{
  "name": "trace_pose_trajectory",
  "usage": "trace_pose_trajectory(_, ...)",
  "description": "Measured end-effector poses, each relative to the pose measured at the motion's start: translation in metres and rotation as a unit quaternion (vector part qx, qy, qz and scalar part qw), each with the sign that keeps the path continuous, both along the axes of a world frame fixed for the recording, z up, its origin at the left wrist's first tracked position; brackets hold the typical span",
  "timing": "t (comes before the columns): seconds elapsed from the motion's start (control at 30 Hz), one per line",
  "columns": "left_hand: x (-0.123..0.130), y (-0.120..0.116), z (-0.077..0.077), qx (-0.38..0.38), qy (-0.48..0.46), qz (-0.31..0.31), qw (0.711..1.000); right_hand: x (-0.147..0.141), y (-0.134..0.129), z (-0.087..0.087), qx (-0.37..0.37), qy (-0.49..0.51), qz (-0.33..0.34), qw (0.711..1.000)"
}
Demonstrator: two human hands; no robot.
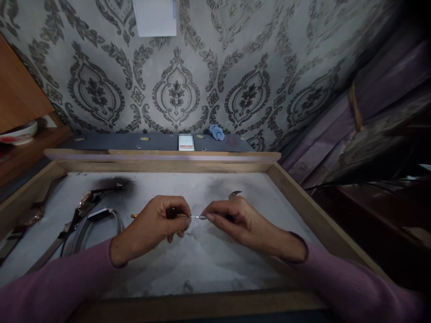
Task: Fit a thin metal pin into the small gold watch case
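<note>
No legible text, small card (pixel 186 142) pixelated, wall sheet (pixel 156 20) seemingly too unclear to read

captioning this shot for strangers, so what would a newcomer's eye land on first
Probably the right hand, near the middle of the wooden-framed tray, pointing a slim metal tool at a mostly hidden gold-coloured piece in the left hand. Next come the wristwatches along the tray's left side, then the ornate damask wallpaper covering the wall behind.
</note>
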State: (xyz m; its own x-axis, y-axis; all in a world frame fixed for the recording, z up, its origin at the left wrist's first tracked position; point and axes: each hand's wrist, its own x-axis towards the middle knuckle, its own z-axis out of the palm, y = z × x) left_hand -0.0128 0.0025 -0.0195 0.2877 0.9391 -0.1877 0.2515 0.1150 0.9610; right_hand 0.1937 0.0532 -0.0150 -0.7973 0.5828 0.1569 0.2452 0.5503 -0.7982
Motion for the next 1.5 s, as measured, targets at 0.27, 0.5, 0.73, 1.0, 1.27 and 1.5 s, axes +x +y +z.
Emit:
trace_pose_trajectory(0.27,-0.0017,0.002,-0.0033,0.001,-0.013,0.005,1.0,0.0014,0.0012,-0.0018,0.016,0.004,-0.002,1.0)
trace_pose_trajectory(0.5,-0.0012,0.0031,-0.0037,-0.009,-0.019,0.005,1.0,0.0018,-0.0001,-0.0016,0.035,0.0,-0.002,0.999)
trace_pose_trajectory(0.73,-0.001,0.0025,-0.0033,-0.003,-0.011,0.01,1.0,0.0025,0.0006,-0.0034,0.069,-0.02,-0.004,0.997)
trace_pose_trajectory(1.0,-0.0019,0.0038,-0.003,-0.003,-0.021,0.003,1.0,0.0027,0.0008,-0.0027,0.07,0.001,-0.001,0.998)
trace_pose_trajectory(1.27,-0.0031,0.0039,-0.0024,-0.023,-0.044,0.005,0.999,0.0034,0.0014,-0.0034,0.03,0.001,-0.006,1.0)
trace_pose_trajectory(1.5,-0.0027,0.0043,-0.0013,-0.035,-0.047,0.003,0.998,0.0042,0.001,-0.002,0.016,0.008,-0.009,1.0)
